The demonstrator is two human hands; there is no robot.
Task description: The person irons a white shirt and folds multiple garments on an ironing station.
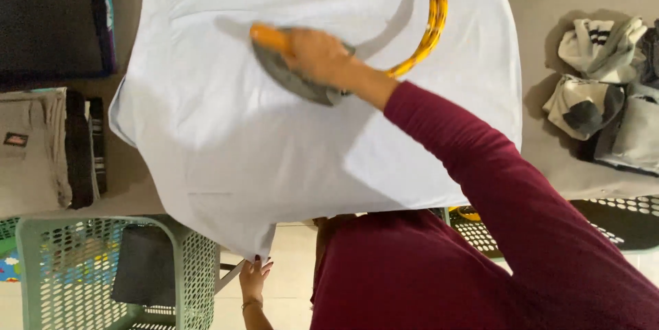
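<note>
My right hand grips the orange handle of a grey iron, which rests flat on a pale blue shirt spread over the board. A yellow braided cord curves from the iron up toward the far edge. My left hand hangs below the near edge of the shirt, fingers loosely apart, touching the hanging hem. My right arm wears a dark red sleeve.
Folded clothes are stacked at the left, with a dark folded piece above them. A heap of crumpled clothes lies at the right. A green perforated basket stands at lower left, another basket at lower right.
</note>
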